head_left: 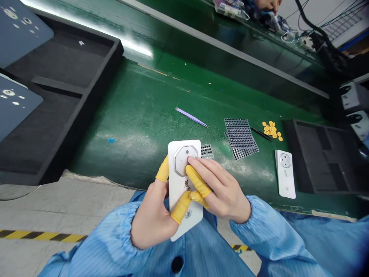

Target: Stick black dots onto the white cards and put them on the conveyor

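A white oblong panel [178, 227] with dark printed characters and a raised octagonal silver-grey piece [181, 158] is held upright near the table edge. My left hand [157, 215] grips it from the left, with a yellow finger cot on the thumb, which lies across the front. Over the panel's right side lies my right hand [220, 188], its fingers extended and two or three wearing yellow cots. Its fingertips touch the octagonal piece, close to a small dark dot; nothing shows between them. Behind the panel, a small sheet of black dots [206, 151] is partly hidden.
Purple tweezers [191, 117] lie ahead on the green table [141, 104]. To the right are sheets of black dots [242, 138], black tweezers [261, 134], yellow finger cots [271, 130], another white panel [286, 181] and a black tray [314, 154]. A black foam tray [98, 84] stands left.
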Tool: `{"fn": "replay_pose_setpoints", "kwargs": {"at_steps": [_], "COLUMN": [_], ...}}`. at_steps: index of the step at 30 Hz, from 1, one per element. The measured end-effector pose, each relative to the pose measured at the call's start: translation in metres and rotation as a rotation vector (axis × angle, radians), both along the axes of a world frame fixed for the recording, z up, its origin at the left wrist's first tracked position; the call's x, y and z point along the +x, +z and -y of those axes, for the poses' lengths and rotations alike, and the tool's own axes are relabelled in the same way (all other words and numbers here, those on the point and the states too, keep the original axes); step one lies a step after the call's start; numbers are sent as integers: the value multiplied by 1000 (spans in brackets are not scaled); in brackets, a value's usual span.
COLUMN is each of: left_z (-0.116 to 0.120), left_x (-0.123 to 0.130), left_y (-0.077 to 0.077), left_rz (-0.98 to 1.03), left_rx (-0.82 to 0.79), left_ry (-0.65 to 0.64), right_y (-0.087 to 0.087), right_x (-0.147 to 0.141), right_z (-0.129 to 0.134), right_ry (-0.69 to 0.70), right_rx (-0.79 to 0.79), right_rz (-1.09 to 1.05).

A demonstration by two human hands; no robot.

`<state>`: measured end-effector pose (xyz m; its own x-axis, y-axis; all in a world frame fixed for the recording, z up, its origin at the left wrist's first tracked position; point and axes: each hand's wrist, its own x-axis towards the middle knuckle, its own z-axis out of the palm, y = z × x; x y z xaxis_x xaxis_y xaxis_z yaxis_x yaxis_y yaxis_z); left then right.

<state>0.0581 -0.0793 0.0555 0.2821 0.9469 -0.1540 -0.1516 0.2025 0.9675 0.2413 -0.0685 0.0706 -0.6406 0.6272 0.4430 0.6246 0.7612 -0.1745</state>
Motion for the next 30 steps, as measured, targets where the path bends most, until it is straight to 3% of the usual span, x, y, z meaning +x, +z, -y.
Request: {"fn": "replay_pose_setpoints", "kwargs": {"at_steps": [6, 11, 18, 27, 30], "left_z": [0, -2, 4, 0, 2], "left_x": [-1, -1, 0, 0, -1], "left_y": [12, 19, 12, 14, 10], "left_rz": [151, 192, 123, -33, -28], "left_rx": [-70, -76, -55, 145, 133], "left_ry": [-44, -42, -54, -67, -65], "right_y": [6, 10, 10, 11, 7], "right_x": [1, 0, -4, -2, -1], "right_z": [-5, -4, -1, -3, -4], "right_ry": [24, 24, -18, 9, 29], "right_rx": [-120, -110, -35, -125, -178], "right_rz": [-275, -265, -177, -243, -244]}}
